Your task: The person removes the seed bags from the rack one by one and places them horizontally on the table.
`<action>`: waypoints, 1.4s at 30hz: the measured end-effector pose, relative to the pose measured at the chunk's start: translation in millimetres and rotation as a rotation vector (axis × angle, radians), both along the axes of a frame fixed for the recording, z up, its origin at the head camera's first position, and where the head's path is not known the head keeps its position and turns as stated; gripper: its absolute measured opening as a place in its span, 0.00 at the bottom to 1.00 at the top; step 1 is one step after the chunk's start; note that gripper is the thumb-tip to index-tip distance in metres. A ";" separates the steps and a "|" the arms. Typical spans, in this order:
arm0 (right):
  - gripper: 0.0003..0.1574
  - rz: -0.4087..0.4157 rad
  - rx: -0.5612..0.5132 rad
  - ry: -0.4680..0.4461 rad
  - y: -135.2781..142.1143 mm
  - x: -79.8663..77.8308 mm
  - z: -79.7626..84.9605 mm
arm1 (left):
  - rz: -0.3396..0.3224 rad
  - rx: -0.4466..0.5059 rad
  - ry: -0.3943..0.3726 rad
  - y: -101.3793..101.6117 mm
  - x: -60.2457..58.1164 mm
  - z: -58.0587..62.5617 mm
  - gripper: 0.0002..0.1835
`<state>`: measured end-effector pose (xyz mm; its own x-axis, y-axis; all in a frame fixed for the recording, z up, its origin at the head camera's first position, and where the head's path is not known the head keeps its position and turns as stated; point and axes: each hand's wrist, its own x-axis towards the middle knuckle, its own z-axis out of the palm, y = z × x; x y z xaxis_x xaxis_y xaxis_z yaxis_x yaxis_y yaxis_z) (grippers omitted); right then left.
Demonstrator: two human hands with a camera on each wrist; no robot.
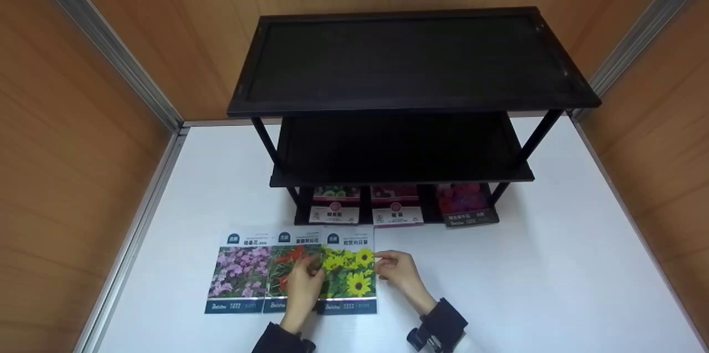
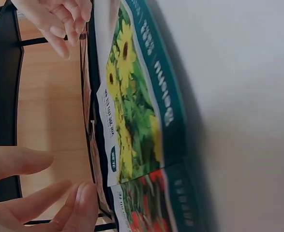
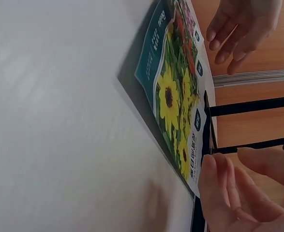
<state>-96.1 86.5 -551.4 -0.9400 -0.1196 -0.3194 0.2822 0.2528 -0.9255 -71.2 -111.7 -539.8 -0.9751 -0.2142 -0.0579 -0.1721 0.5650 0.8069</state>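
Observation:
Three flower seed packets lie side by side on the white table in the head view: one with purple flowers [image 1: 241, 272], one with red flowers [image 1: 279, 272] and one with yellow sunflowers [image 1: 346, 286]. My left hand [image 1: 303, 286] is over the red-flower packet, covering part of it, its fingertips by the sunflower packet's left edge. At that packet's right edge is my right hand [image 1: 401, 272], index fingertip right at the border. Both wrist views show thumb and fingers apart, loosely bent, with nothing between them, on the left hand [image 2: 40, 193] and the right hand [image 3: 243, 193].
Behind the packets stands a black tiered shelf [image 1: 410, 62]. Its lowest tier holds three more packets: a left one [image 1: 334, 214], a middle one [image 1: 397, 215] and a dark-bordered right one [image 1: 468, 217]. Wood-grain panels [image 1: 72, 120] enclose the table [image 1: 554, 275].

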 end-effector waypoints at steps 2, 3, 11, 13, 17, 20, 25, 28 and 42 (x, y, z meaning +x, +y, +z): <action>0.20 0.001 -0.009 0.001 -1.3 -4.5 0.1 | -0.008 0.015 0.009 -0.8 -4.7 1.0 0.15; 0.20 0.001 -0.012 0.000 -2.1 -6.7 0.3 | -0.011 0.025 0.009 -1.4 -7.2 1.9 0.15; 0.20 0.000 -0.063 0.017 -7.7 -25.2 4.0 | -0.031 0.047 0.036 -3.7 -28.9 10.4 0.17; 0.21 -0.005 -0.095 0.027 -8.7 -30.6 6.3 | -0.036 0.042 0.036 -3.7 -34.4 11.1 0.17; 0.21 -0.006 -0.132 0.051 -11.1 -41.1 9.2 | -0.040 0.043 0.018 -3.3 -45.5 11.9 0.16; 0.20 0.005 -0.137 0.078 -13.4 -49.0 9.5 | -0.052 0.043 0.014 -2.6 -53.9 14.2 0.16; 0.20 0.016 -0.118 0.088 -18.3 -61.1 11.4 | -0.109 0.040 0.012 -4.5 -65.3 19.2 0.17; 0.20 0.026 -0.122 0.090 -20.0 -66.0 14.9 | -0.140 0.022 0.043 -8.2 -75.6 14.5 0.16; 0.25 -0.006 -0.189 0.154 -19.2 -118.6 -57.0 | -0.117 -0.005 0.244 -54.9 -184.3 -169.9 0.14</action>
<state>-214.7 67.3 -608.4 -0.9767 -0.1584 -0.1448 0.1352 0.0697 -0.9884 -255.5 -166.6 -709.7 -0.9783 -0.0985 0.1823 0.0939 0.5734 0.8139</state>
